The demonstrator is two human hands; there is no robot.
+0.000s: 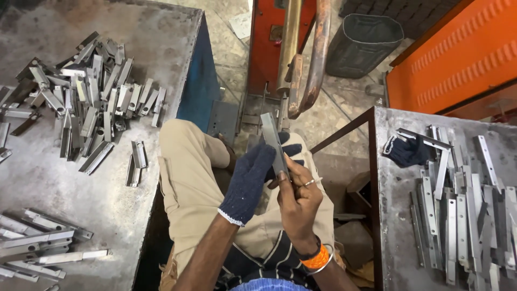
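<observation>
Metal strip (273, 141) is standing nearly upright above the lap, both hands closing on its lower half. Left hand (253, 180), wearing a dark knit glove, is wrapping one edge; bare right hand (298, 200) is pinching the other. It looks thin, stiff, light, probably sharp-edged, so flat faces seem safest. Similar strips are lying heaped on the left desk (156, 37) and right desk (390, 226).

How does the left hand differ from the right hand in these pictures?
The left hand wears a dark blue knit glove; the right hand is bare, with a ring and an orange wristband. The left hand supports the metal strip from the side, while the right hand pinches its lower end. Both grip the same strip above the lap.
</observation>
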